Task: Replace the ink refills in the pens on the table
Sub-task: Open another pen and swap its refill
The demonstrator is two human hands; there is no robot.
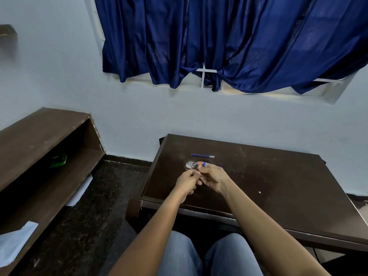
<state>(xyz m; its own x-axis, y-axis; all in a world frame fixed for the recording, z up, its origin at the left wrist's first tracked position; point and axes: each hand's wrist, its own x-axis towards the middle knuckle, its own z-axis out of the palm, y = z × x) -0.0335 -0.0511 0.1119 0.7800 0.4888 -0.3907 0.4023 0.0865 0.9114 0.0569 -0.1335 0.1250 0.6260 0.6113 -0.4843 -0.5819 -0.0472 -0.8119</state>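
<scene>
My left hand (187, 181) and my right hand (214, 177) meet over the near left part of the dark brown table (278, 186), fingertips touching. A blue pen (204, 164) sticks out above my right hand's fingers, which grip it. What my left hand's closed fingers pinch is hidden. A thin blue ink refill (202, 155) lies flat on the table just beyond both hands. A small shiny round object (190, 164) rests on the table right behind my left hand. Another small blue piece (220, 165) peeks out behind my right hand.
The table stands against a pale wall under a window with a dark blue curtain (229, 40). A brown wooden shelf unit (39, 152) runs along the left, holding a green item (58, 160) and papers. My knees in jeans sit below the table's front edge.
</scene>
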